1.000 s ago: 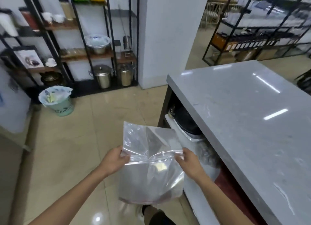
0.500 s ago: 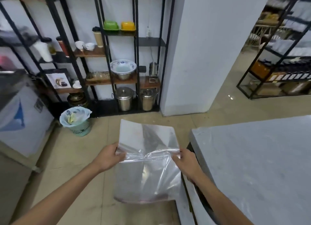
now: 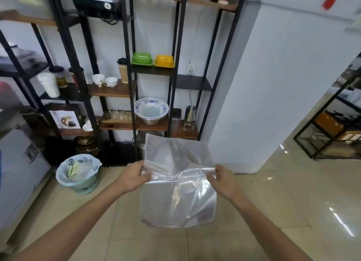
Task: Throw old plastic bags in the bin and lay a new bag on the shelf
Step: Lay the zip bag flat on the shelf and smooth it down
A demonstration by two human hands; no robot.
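Hands: both up in front, holding 1 clear plastic bag (image 3: 178, 190) between them, over the floor (image 3: 273, 212).
Left hand (image 3: 134, 176): fingers pinch the bag's left edge, about halfway up.
Right hand (image 3: 222, 179): fingers pinch the bag's right edge, same height as the left.
Bag: see-through & a bit crinkly. Top part stands up above the hands, bottom part hangs down (thin pink line along the bottom edge). Fold or crease runs across it btw. the 2 hands.
Bin (image 3: 79, 173): small green one on the floor, far left of the bag, well apart from it. White liner in it, w/ some yellow-green trash inside.
Shelf rack (image 3: 129, 65): black metal w/ wood boards, far side, against the white wall. The bag's top edge covers part of its lowest level.
On the rack: green box (image 3: 142, 58) & yellow box (image 3: 164, 61) side by side; brown paper cup (image 3: 123, 70) just left of them; 2 white cups (image 3: 105, 81) one board lower; big blue-and-white bowl (image 3: 151, 108) sitting in a metal bowl; small metal jug (image 3: 190, 113) to its right.
Pillar (image 3: 283, 85): wide white one, right of the rack.
Far right: another black rack (image 3: 332, 128), blurry, can't tell what's on it.
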